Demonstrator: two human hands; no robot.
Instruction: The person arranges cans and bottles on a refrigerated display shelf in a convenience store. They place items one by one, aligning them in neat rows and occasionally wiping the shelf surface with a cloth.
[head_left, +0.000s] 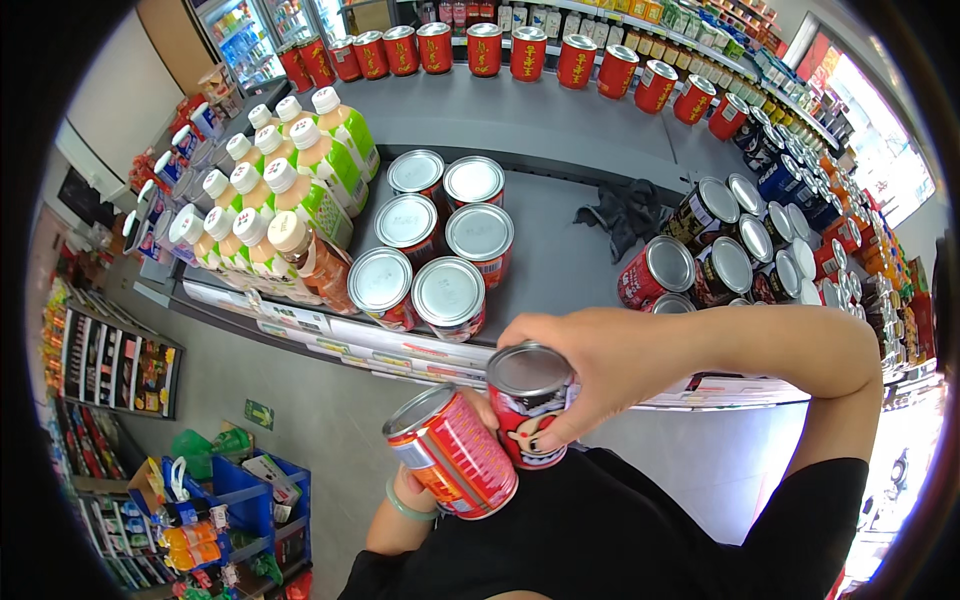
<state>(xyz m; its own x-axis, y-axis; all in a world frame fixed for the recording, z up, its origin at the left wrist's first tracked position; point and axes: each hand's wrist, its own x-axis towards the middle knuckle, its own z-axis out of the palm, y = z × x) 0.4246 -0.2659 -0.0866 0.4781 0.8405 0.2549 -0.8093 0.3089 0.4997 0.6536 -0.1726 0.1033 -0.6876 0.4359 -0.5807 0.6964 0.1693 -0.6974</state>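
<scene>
My right hand (611, 360) is closed around a red can with a cartoon face (529, 420), held upright in front of my chest. My left hand (420, 480) holds a second red and orange can (454, 454), which is tilted; most of that hand is hidden behind it. The two cans are close together, in front of the shelf's front edge. Beyond them, several cans with silver lids (448, 292) stand in two columns on the grey shelf (555, 225). A dark crumpled cloth (622, 214) lies on the shelf to their right.
Bottles with green labels and white caps (315, 157) stand left of the cans. Red cans (484, 52) line the raised back tier. Dark and red cans (712, 206) crowd the right side. Below left are a blue crate (247, 499) with bottles and a snack rack (120, 360).
</scene>
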